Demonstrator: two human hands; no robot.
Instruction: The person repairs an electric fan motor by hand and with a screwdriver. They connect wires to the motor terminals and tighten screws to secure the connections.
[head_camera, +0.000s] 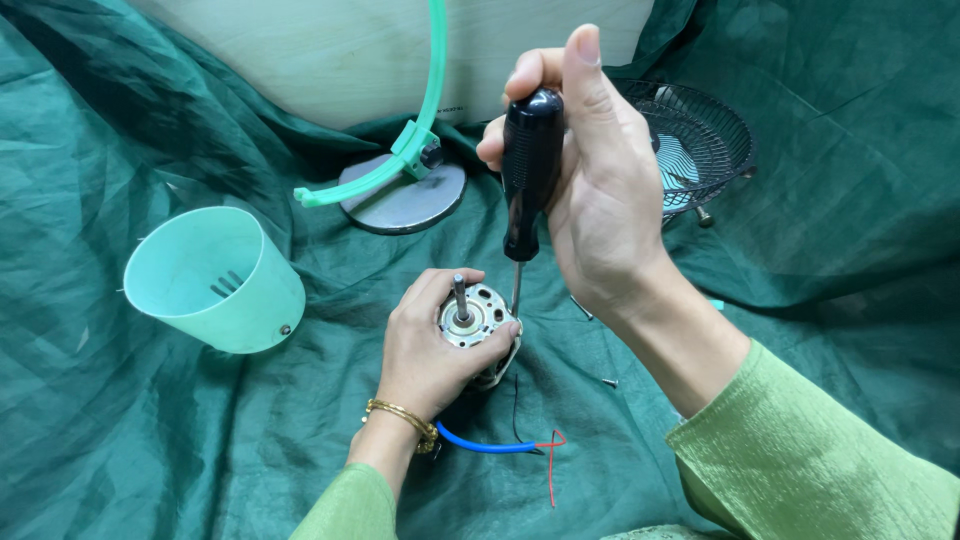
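A green cloth (120, 440) spreads beneath both my hands. Left of my left fingers lies a mint cup-shaped housing (215, 280). My right hand (590, 190) is clenched round a black-handled screwdriver (530, 170), tip down at the small motor (475, 320), which my left hand (430, 350) grips upright.

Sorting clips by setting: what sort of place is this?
Likely a makeshift small-appliance repair spot: a green cloth as work surface, a motor under a screwdriver, and a fan grille.
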